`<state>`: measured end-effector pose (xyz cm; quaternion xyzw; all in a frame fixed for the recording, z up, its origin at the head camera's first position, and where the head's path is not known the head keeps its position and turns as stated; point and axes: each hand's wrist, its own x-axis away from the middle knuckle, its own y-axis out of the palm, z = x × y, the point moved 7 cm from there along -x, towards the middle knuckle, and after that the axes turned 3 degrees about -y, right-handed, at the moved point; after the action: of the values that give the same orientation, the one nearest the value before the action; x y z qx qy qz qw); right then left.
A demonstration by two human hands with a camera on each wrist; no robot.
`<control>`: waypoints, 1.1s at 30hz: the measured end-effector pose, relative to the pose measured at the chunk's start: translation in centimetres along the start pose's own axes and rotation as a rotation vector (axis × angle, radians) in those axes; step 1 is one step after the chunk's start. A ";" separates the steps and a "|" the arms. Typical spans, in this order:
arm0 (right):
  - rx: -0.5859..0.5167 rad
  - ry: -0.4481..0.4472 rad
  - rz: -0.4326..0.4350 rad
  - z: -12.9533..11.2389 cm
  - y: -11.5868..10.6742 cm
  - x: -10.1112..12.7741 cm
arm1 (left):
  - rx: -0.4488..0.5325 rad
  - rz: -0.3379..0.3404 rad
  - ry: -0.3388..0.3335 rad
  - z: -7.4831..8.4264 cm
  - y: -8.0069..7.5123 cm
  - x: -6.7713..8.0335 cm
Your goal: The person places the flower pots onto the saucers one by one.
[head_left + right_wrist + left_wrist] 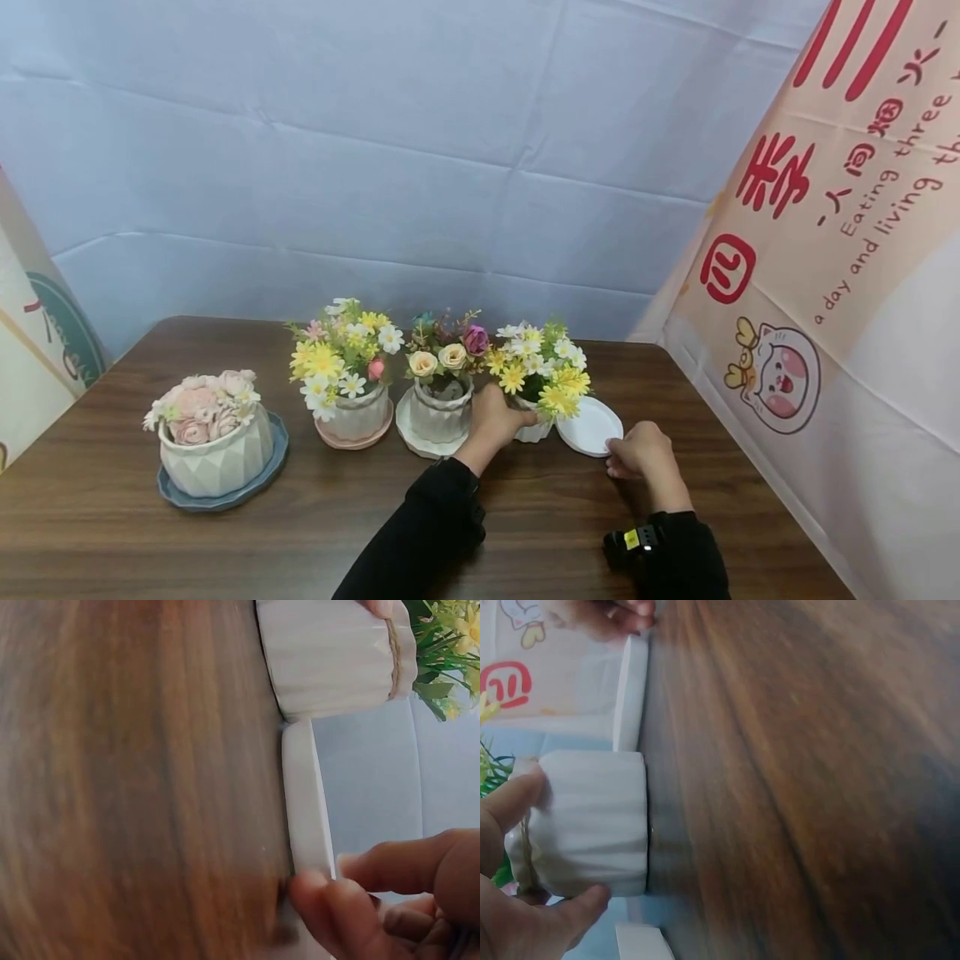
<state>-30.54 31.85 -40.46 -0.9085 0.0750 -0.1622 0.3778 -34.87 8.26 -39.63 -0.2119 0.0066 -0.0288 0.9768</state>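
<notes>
A small white ribbed pot of yellow and white daisies stands at the right end of a row of pots. My left hand grips its side, thumb and fingers curled round the pot. Just right of it lies a white saucer, its rim next to the pot's base. My right hand pinches the saucer's near edge, seen side-on as the saucer with my fingertips on it. Whether the pot is touching the table I cannot tell.
On the brown wooden table stand a grey pot of roses on a white saucer, a pot of daisies on a pink saucer and a faceted pot of pink flowers on a blue saucer. Cloth walls stand behind and right.
</notes>
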 end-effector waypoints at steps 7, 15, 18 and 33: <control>-0.105 0.033 -0.002 0.2 0.3 -0.1 | -0.002 -0.034 -0.019 0.1 0.3 -0.1; -0.099 0.039 0.005 0.5 0.2 -0.2 | -0.009 -0.059 -0.004 0.3 0.4 0.0; -0.054 0.014 0.022 0.6 0.0 -0.3 | -0.042 -0.055 -0.006 0.3 0.4 -0.1; -0.169 0.027 0.030 1.3 0.2 -0.9 | -0.067 -0.036 -0.011 0.3 0.2 -0.1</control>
<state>-30.94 32.82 -41.73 -0.9335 0.1072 -0.1620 0.3013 -34.96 8.55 -39.42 -0.2450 -0.0018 -0.0448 0.9685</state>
